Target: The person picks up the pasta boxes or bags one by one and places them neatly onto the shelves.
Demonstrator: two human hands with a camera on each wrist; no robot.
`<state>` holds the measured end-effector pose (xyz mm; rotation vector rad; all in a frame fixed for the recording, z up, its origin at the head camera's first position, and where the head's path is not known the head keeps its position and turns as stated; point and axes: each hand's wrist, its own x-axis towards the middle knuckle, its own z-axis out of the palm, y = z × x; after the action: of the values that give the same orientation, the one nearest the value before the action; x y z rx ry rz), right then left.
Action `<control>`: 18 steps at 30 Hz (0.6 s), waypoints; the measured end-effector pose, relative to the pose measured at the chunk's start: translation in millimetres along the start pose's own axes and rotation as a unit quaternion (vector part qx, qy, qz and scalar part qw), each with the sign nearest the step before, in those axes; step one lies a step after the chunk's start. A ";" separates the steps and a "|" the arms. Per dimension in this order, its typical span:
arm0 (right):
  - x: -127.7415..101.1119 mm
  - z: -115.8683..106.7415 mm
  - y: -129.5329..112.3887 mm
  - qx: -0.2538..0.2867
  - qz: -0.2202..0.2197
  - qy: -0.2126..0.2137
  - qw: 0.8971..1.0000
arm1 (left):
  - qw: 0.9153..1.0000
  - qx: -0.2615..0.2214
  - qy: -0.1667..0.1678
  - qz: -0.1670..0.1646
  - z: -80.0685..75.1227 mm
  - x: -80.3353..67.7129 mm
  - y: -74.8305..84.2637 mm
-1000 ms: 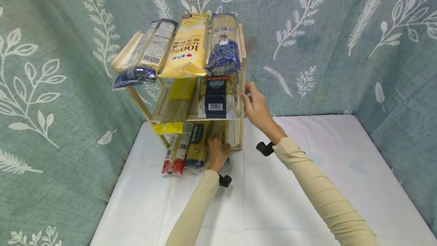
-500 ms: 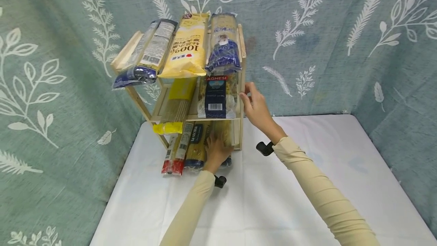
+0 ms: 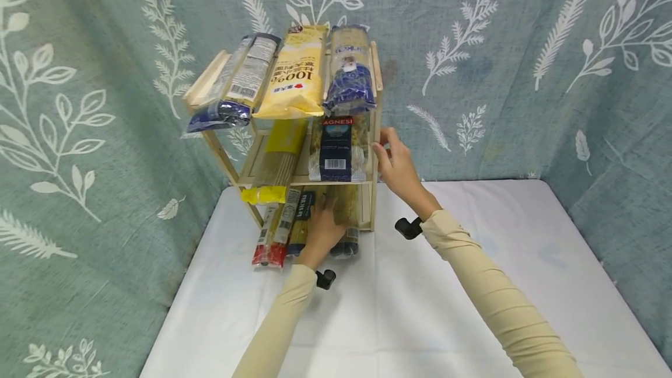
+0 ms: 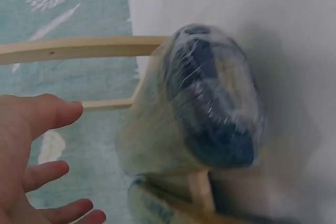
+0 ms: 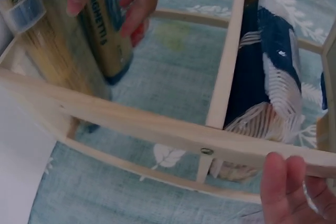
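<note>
A three-tier wooden rack (image 3: pixel 374 206) stands at the back of the white table, loaded with long pasta packets. My left hand (image 3: pixel 321 227) reaches into the bottom shelf and lies on the packets there, its fingers (image 5: pixel 139 3) touching a spaghetti packet (image 5: pixel 105 40). In the left wrist view that left hand (image 4: pixel 37 156) is spread open beside a clear packet with a dark blue end (image 4: pixel 210 108). My right hand (image 3: pixel 396 159) grips the rack's right side at the middle shelf. Its fingertips (image 5: pixel 286 182) curl over a side rail (image 5: pixel 157 129).
The top shelf carries a yellow packet (image 3: pixel 291 74) between two blue-ended ones. An Agnesi packet (image 3: pixel 336 150) lies on the middle shelf, and a red-ended packet (image 3: pixel 269 238) sticks out at the bottom. A teal leaf-print cloth (image 3: pixel 499 74) hangs behind. The white table (image 3: pixel 472 238) stretches to the right.
My left hand has slid left and deeper along the bottom-shelf packets. The right hand has stayed on the rack's side. The head view has shifted slightly.
</note>
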<state>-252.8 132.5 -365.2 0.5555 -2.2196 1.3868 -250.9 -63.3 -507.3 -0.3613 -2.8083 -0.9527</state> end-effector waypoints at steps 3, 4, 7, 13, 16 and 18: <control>-0.2 -3.2 -1.4 0.003 0.023 -0.002 1.000 | 1.000 -0.004 0.004 0.011 -6.2 -1.5 0.9; -0.3 -4.6 -2.4 0.004 0.034 -0.005 0.999 | 1.000 -0.010 0.003 0.011 -8.7 -2.8 1.5; -1.0 -9.4 -5.3 0.018 0.062 -0.013 0.998 | 1.000 -0.019 0.003 0.010 -16.1 -7.1 3.0; -8.3 -23.5 -8.2 0.066 0.102 -0.037 0.992 | 1.000 -0.024 0.004 0.018 -29.5 -16.7 3.3; -16.4 -32.1 -7.8 0.060 0.115 -0.046 0.990 | 0.999 -0.022 0.003 0.029 -36.2 -21.8 2.6; -23.5 -37.5 -7.1 0.039 0.116 -0.047 0.991 | 0.999 -0.013 0.006 0.039 -40.5 -25.5 1.7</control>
<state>-223.5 165.8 -359.2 0.4055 -2.3745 1.5993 -223.3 -91.3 -480.1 -0.4626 -2.7515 -0.9709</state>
